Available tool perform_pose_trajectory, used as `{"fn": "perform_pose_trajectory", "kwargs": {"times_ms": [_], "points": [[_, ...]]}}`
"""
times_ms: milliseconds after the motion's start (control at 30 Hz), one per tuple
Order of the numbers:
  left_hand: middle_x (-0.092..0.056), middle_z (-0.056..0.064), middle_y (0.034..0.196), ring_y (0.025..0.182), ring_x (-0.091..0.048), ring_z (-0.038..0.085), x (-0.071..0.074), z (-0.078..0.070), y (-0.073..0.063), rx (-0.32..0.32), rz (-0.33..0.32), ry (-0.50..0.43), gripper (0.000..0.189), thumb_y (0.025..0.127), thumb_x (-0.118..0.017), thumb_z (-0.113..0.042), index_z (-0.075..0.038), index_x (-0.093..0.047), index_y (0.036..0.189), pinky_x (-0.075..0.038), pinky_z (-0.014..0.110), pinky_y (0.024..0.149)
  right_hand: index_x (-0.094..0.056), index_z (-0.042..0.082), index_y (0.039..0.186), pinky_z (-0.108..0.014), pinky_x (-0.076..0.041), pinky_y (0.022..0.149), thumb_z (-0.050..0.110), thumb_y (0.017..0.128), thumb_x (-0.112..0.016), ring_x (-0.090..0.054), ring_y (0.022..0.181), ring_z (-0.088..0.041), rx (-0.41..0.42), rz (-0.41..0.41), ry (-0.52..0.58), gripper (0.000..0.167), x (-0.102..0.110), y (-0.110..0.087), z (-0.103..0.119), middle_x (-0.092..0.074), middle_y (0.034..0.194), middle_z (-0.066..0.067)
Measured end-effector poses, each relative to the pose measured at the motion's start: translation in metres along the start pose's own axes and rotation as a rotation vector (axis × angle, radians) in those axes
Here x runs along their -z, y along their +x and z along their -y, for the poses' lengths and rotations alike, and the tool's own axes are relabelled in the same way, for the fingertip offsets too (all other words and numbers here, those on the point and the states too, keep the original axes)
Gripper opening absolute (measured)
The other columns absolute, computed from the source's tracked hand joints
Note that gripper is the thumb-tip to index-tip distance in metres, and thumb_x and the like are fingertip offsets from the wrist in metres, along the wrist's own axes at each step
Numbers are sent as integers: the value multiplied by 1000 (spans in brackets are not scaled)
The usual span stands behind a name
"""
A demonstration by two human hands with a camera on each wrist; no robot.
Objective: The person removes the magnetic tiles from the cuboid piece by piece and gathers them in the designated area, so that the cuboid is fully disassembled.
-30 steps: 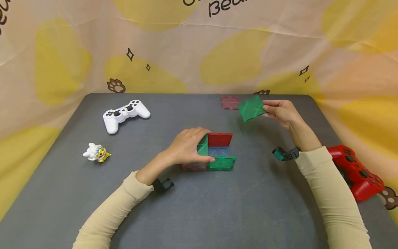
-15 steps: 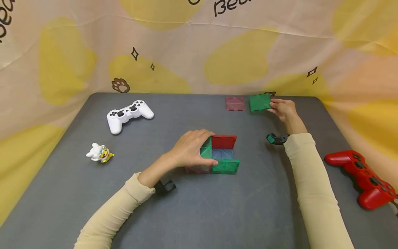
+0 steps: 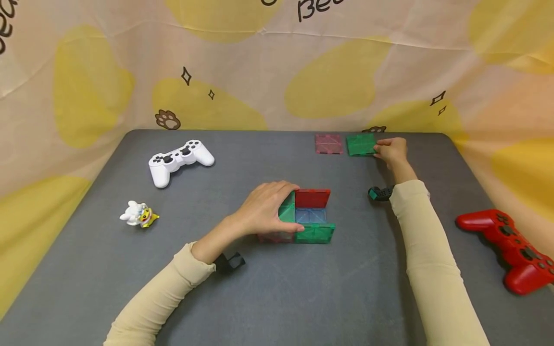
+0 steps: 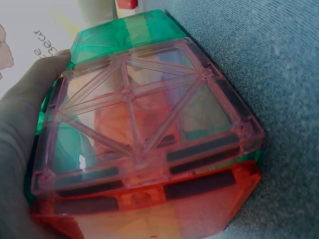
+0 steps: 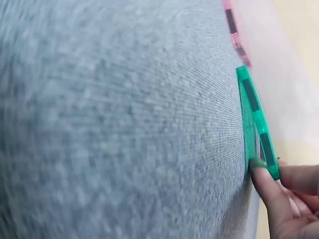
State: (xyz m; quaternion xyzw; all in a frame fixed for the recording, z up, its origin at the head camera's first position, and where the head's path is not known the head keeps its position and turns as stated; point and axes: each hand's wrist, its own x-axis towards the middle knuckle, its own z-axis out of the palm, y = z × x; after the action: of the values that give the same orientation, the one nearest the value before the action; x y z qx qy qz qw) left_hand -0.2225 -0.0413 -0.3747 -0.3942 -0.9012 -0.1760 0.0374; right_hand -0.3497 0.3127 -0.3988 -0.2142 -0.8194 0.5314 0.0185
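Note:
My left hand [image 3: 264,207] grips a box-like structure of magnetic tiles in the middle of the table, thumb at the front and fingers at the back. Its right part, open at the top, has a green front tile [image 3: 315,233], a red back tile [image 3: 312,198] and a blue floor tile [image 3: 310,215]. In the left wrist view a clear pink tile [image 4: 149,107] faces the camera beside a red tile [image 4: 149,204]. At the table's far edge my right hand [image 3: 393,151] pinches a green magnetic tile [image 3: 361,145] by its right edge, low over the surface.
A flat pink tile [image 3: 329,144] lies just left of the green one. A white game controller [image 3: 179,161] and a small white-and-yellow figurine [image 3: 139,214] sit on the left; a red game controller [image 3: 508,247] lies at the right. A patterned cloth [image 3: 242,67] hangs behind the table.
My right hand has carried the green tile back and right, then lowered it toward the table beside the pink tile. The left hand keeps its grip on the structure.

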Motion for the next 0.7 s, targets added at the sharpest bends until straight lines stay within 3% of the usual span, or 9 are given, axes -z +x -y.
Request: {"fn": "perform_pose_trajectory", "kwargs": {"times_ms": [167, 367, 533, 700], "points": [[-56, 1, 123, 110, -53, 18, 0, -2, 0, 0, 3, 2, 82, 66, -65, -64, -12, -50, 127, -42, 39, 94, -53, -6, 125, -19, -53, 73, 7, 90, -54, -61, 105, -29, 60, -81, -130, 36, 0, -4, 1, -52, 126, -25], [-55, 2, 124, 112, -53, 19, 1, -4, 0, 4, 4, -3, 83, 65, -66, -64, -12, -50, 128, -41, 39, 95, -56, 0, 124, -36, -49, 87, 12, 89, -57, -57, 109, -32, 121, -128, -269, 38, 4, -10, 0, -58, 122, -20], [-56, 1, 123, 110, -53, 19, 1, -3, 1, 5, 7, -2, 83, 66, -66, -65, -12, -49, 128, -41, 40, 95, -47, 0, 132, -32, -47, 93, 12, 90, -56, -53, 117, -28, 157, -20, -152, 45, 13, -18, 0, -52, 130, -20], [-57, 2, 121, 108, -55, 19, 0, -1, 2, 0, 1, -9, 81, 67, -66, -63, -11, -50, 127, -42, 40, 93, -40, 0, 137, -21, -48, 88, 10, 90, -57, -60, 108, -10, 234, 168, 79, 52, 21, -31, 7, -43, 136, -23]]}}
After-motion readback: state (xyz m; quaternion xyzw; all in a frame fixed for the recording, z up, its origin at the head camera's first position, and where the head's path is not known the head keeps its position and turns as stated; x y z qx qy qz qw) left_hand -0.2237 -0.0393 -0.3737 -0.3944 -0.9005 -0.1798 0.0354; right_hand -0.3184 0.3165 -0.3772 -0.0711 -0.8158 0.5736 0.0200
